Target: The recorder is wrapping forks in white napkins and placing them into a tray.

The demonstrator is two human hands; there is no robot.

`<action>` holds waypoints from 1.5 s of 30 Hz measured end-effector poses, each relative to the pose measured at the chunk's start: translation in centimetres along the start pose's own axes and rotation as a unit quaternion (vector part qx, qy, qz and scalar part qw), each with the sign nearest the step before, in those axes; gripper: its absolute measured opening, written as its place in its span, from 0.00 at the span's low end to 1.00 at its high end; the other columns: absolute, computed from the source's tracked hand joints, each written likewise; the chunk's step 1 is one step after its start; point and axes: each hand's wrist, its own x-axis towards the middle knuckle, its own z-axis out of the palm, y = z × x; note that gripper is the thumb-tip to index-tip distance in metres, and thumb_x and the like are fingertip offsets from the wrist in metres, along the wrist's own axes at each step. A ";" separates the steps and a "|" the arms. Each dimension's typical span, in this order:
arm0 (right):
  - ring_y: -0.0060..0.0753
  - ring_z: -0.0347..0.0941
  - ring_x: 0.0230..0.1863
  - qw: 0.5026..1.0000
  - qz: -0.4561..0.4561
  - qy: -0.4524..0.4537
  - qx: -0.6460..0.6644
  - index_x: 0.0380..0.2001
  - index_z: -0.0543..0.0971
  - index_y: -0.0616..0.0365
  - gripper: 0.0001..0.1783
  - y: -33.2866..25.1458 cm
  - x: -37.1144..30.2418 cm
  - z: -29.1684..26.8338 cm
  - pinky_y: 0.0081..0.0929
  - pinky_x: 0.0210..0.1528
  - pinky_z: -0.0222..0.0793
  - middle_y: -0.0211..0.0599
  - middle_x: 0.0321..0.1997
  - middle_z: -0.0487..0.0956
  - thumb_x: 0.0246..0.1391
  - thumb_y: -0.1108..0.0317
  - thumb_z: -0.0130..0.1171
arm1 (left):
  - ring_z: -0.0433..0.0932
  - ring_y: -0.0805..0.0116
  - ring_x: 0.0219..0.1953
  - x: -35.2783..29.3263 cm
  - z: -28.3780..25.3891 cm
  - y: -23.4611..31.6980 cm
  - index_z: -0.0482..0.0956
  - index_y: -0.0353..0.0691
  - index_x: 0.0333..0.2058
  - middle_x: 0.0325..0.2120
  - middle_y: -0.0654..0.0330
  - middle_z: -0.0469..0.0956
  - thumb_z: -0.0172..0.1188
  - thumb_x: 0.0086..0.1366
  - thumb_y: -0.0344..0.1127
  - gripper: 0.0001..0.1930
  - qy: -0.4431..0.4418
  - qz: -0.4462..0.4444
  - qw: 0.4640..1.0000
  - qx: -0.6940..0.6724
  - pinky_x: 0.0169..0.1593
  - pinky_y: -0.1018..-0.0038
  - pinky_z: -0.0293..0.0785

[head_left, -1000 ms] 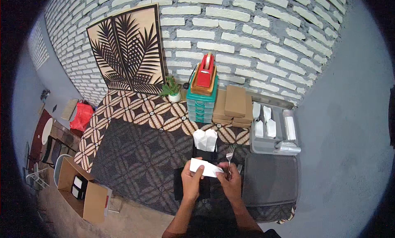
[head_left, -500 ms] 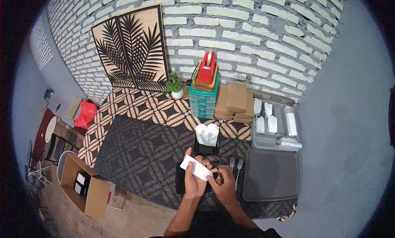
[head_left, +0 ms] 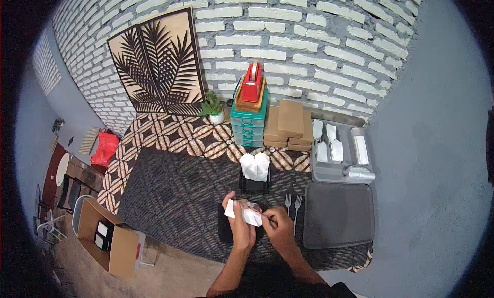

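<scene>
A white folded paper napkin [head_left: 251, 216] lies across my left hand [head_left: 240, 228], its fingers curled round it and the thumb pressed on top. My right hand [head_left: 279, 227] is closed in a pinch at the napkin's right end. Behind the napkin a greyish shiny piece shows between my fingers, too small and covered to name. Two forks [head_left: 297, 205] rest on the table mat just right of my hands. Beyond them stands a black holder [head_left: 255, 186] with white paper pouches [head_left: 255, 165] in it. Something black and flat lies beneath my hands, mostly hidden.
At right lies a dark grey tray [head_left: 338, 215], with a grey compartment organizer [head_left: 337, 171] holding white pouches behind it. Brown boxes [head_left: 290, 119], teal drawers [head_left: 248, 125] topped by a red tape dispenser [head_left: 252, 84], and a potted plant [head_left: 216, 115] line the wall. An opened carton [head_left: 123, 251] stands at lower left.
The napkin has turned flatter in my left hand, and my right fingers have moved slightly right along its end. The dark rounded thing above my fingers no longer shows. The whole view has shifted slightly.
</scene>
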 end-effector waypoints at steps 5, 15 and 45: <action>0.38 0.75 0.36 1.000 -0.030 -0.003 0.006 0.34 0.75 0.58 0.12 0.1 -0.2 0.2 0.32 0.36 0.73 0.38 0.36 0.74 0.46 0.72 0.65 | 0.72 0.66 0.30 0.1 -0.6 -0.5 0.61 0.48 0.48 0.27 0.63 0.67 0.43 0.71 0.47 0.13 0.018 -0.018 0.999 -0.019 0.37 0.68 0.74; 0.41 0.74 0.37 0.993 -0.098 -0.029 -0.065 0.36 0.76 0.58 0.13 1.3 -0.1 0.1 0.33 0.37 0.72 0.38 0.36 0.72 0.46 0.70 0.66 | 0.73 0.63 0.30 -0.6 0.5 0.0 0.59 0.51 0.49 0.30 0.61 0.67 0.47 0.70 0.48 0.15 0.026 -0.060 0.997 -0.043 0.36 0.67 0.74; 0.42 0.75 0.41 0.997 -0.073 -0.016 -0.011 0.39 0.75 0.59 0.16 1.4 0.1 0.5 0.33 0.41 0.73 0.41 0.39 0.74 0.44 0.73 0.63 | 0.76 0.57 0.37 -0.5 -0.9 -2.0 0.61 0.41 0.49 0.33 0.56 0.69 0.45 0.66 0.30 0.13 -0.010 -0.021 1.000 -0.002 0.44 0.65 0.74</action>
